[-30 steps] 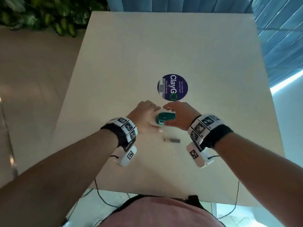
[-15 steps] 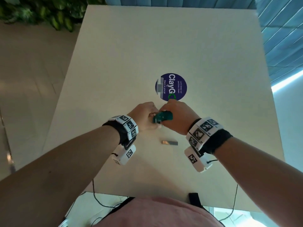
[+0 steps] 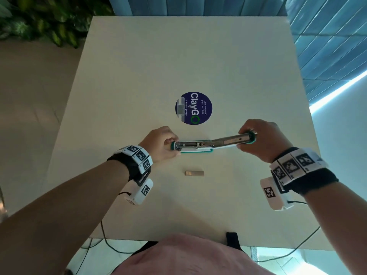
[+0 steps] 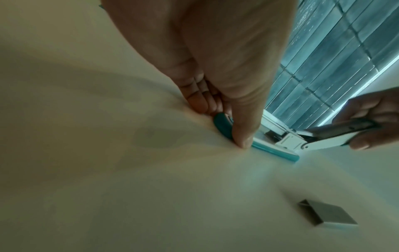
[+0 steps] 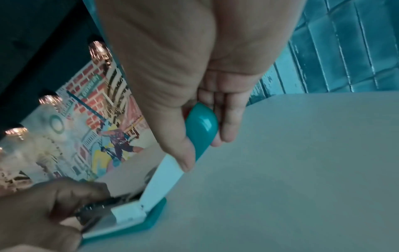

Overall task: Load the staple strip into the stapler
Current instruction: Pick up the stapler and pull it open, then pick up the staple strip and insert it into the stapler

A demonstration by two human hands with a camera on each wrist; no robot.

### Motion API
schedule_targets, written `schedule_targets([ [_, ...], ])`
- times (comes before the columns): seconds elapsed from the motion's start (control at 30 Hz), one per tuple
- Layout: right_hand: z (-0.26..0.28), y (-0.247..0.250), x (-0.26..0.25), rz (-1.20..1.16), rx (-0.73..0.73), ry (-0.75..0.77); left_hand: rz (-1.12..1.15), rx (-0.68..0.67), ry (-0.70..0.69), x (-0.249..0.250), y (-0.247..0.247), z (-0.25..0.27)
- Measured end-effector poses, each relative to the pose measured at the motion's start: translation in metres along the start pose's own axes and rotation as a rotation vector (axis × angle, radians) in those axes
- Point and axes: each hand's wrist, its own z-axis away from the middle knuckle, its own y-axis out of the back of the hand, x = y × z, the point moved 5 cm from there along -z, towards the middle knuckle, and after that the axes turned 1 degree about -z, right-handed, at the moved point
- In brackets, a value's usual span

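Observation:
A teal and white stapler [image 3: 200,146] lies swung wide open across the table, its metal staple channel facing up. My left hand [image 3: 168,144] pinches the base's front end [image 4: 224,129] against the table top. My right hand [image 3: 252,140] grips the teal tip of the lid [image 5: 200,129], folded out to the right and held slightly raised. The silver staple strip [image 3: 194,173] lies loose on the table just in front of the stapler, between my wrists, also in the left wrist view as a strip [image 4: 328,215].
A round dark blue sticker [image 3: 193,108] sits on the beige table [image 3: 139,76] just behind the stapler. Green plants [image 3: 45,22] stand beyond the far left corner. Cables [image 3: 111,243] hang at the near edge.
The stapler was closed and small between both hands; now the lid is swung out to the right. My right hand moved right with the lid, my left stayed on the base.

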Motion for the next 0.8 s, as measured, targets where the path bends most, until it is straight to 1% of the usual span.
schedule_targets([
  [0.13, -0.009, -0.03, 0.019, 0.054, -0.051, -0.042, -0.038, 0.009, 0.001, -0.006, 0.003, 0.001],
  [0.23, -0.011, -0.051, 0.029, 0.073, -0.082, -0.045, -0.026, 0.008, -0.009, -0.007, 0.002, 0.002],
  [0.5, -0.007, -0.057, 0.043, -0.04, -0.04, -0.001, -0.042, 0.045, 0.014, -0.005, 0.001, 0.009],
  [0.57, -0.007, -0.058, 0.043, -0.041, -0.036, 0.008, -0.057, 0.133, -0.029, 0.003, 0.006, 0.014],
  [0.6, -0.007, -0.058, 0.042, -0.042, -0.035, 0.013, -0.059, 0.18, -0.078, 0.011, 0.008, 0.019],
  [0.63, -0.006, -0.058, 0.042, -0.045, -0.032, 0.016, -0.067, 0.188, -0.139, 0.024, 0.007, 0.025],
  [0.67, -0.006, -0.058, 0.043, -0.052, -0.028, 0.017, -0.082, 0.143, -0.196, 0.035, 0.002, 0.03],
  [0.7, -0.006, -0.058, 0.042, -0.059, -0.024, 0.018, -0.103, 0.06, -0.236, 0.046, -0.006, 0.035],
  [0.77, -0.005, -0.059, 0.042, -0.071, -0.012, 0.019, -0.163, -0.115, -0.244, 0.056, -0.028, 0.042],
  [0.8, -0.005, -0.059, 0.042, -0.075, -0.006, 0.019, -0.194, -0.175, -0.231, 0.056, -0.039, 0.043],
])
